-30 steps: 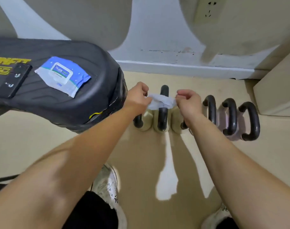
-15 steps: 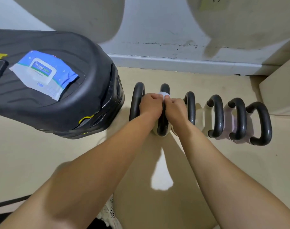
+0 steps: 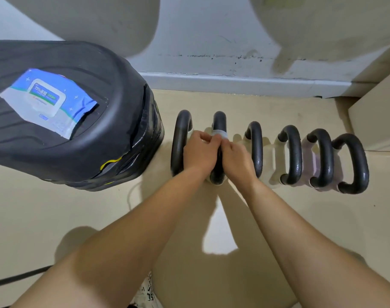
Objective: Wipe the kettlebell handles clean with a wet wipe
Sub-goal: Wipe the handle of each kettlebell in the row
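I see six black kettlebell handles in a row on the floor (image 3: 278,218) by the wall. My left hand (image 3: 199,152) and right hand (image 3: 236,155) meet over the second handle (image 3: 219,122) from the left, both pinching a white wipe (image 3: 220,134) wrapped around its top. A wipe pack (image 3: 47,101) lies on the black bench (image 3: 96,152) to the left

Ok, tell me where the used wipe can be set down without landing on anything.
Bare floor in front of the four right-hand kettlebell handles is free, as is the black bench top behind the wipes pack. It is crowded around the second handle, where left hand and right hand hold the wipe.
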A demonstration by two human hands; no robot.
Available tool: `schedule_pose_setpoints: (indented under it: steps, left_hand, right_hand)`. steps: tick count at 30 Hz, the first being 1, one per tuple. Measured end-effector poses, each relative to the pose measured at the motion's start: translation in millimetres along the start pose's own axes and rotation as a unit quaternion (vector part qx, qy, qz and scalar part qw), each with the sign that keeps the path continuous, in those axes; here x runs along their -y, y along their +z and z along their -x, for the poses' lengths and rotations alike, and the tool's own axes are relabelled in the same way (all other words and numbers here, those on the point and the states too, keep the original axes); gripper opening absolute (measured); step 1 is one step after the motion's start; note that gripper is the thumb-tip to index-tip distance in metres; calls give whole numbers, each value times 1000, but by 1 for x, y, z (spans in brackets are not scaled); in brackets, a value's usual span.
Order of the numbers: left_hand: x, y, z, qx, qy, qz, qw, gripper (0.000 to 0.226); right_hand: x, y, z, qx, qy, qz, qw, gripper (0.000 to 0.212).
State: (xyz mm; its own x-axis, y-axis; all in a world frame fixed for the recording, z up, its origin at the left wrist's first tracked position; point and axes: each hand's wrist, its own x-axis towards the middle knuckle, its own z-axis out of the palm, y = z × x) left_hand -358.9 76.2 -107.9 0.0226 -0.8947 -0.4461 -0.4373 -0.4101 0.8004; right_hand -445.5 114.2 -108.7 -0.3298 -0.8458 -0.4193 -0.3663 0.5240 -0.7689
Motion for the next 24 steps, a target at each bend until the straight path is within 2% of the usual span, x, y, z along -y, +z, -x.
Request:
schedule_pose_setpoints:
  steps: [3,6,9,13,16,19,22,24]
  left_hand:
    - [-24,6,-28,2,-11,-12,1000,27]
    - [-35,9,-40,-1,-20,-32,999,36]
    - [-15,6,-18,-11,-16,41,999,17]
    - [17,5,22,-45,16,65,997,14]
    - [41,7,46,-38,39,79,995,14]
    - [64,7,62,-29,54,60,996,15]
    - [75,2,64,-9,75,15,997,14]
    - [82,-2,62,7,88,-21,996,13]
  right_hand:
    - [17,-4,-38,8,51,-58,997,48]
    - [21,-4,-53,16,73,-45,996,54]
    - [13,-2,-35,5,33,-42,999,47]
    - [-16,12,19,-27,-50,-9,998,40]
    - [-41,27,46,-63,-90,-3,994,41]
    - [-59,36,58,-89,-129,-33,987,32]
    - [-79,41,58,-89,-164,-6,982,38]
    - [-88,42,56,-78,-149,32,985,44]
